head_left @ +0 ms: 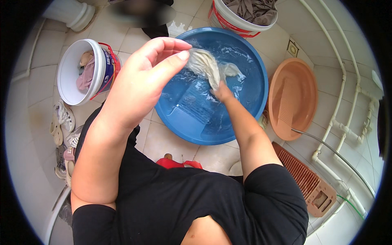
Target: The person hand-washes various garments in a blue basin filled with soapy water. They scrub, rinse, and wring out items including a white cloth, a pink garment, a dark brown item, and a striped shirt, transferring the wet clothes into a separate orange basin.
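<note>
My left hand point(149, 75) is raised above the near left side of a blue basin point(263, 87). Its fingers are curved, with a gap between thumb and forefinger. Their tips overlap the end of a wet white cloth point(206, 65) in the picture, and I see no clear grip on it. Down at the water, my right hand point(222, 92) is closed around the cloth's lower end. The bunched cloth stretches up and left from that hand, while another pale, sheer part point(230, 70) lies in the water. A ribbed washboard area point(192, 110) is moulded into the basin.
On the left stands a white bucket point(67, 73) with pink clothing, near several shoes point(63, 118). Another bucket point(224, 20) of grey-brown clothing is at the back. An orange basin point(308, 90), a brown slatted plastic piece point(304, 175) and white pipes point(343, 81) are to the right.
</note>
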The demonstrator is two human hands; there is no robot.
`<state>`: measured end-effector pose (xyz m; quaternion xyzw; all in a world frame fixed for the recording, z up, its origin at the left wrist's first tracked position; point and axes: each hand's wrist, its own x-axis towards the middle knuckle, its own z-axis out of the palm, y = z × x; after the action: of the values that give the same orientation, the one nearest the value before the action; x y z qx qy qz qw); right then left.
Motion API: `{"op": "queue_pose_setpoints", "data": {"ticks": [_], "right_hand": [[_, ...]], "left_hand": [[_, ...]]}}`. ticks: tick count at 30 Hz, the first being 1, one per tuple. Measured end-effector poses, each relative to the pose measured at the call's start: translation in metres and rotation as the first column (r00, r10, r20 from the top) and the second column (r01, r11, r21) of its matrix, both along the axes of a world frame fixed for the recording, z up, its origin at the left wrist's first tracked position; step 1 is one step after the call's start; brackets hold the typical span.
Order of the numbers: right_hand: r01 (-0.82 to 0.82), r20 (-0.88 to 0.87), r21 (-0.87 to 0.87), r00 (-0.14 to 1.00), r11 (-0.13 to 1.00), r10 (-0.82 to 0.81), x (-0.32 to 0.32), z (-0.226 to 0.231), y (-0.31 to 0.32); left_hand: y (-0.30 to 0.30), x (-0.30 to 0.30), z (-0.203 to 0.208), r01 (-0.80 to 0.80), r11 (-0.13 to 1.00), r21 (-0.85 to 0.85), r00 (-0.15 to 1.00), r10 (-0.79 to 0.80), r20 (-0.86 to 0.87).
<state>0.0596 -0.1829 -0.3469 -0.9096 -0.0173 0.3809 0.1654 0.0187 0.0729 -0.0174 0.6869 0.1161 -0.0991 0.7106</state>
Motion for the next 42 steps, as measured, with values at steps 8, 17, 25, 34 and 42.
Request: {"op": "queue_pose_setpoints", "data": {"ticks": [8,17,25,34,42], "right_hand": [[0.060,-0.090,-0.177,0.993,0.982,-0.076,-0.082,0.025,-0.070],[0.506,-0.057,0.544,0.818,0.670,-0.572,-0.037,0.193,-0.086],[0.258,-0.327,0.944,0.807,-0.205,-0.491,-0.006,0.412,-0.108],[0.123,0.169,0.906,0.773,0.405,-0.612,0.011,0.341,-0.084],[0.083,0.183,0.007,0.980,0.996,-0.083,0.015,0.103,-0.118]], "left_hand": [[-0.013,-0.010,0.006,0.067,0.997,-0.030,0.996,-0.065,0.065],[-0.011,-0.019,0.010,0.070,0.991,0.112,0.978,-0.091,0.189],[-0.014,-0.017,0.005,0.069,0.988,0.142,0.961,-0.104,0.257],[-0.027,-0.010,-0.001,0.119,0.974,0.192,0.958,-0.163,0.235],[-0.034,-0.011,-0.004,0.170,0.967,0.192,0.961,-0.206,0.186]]}}
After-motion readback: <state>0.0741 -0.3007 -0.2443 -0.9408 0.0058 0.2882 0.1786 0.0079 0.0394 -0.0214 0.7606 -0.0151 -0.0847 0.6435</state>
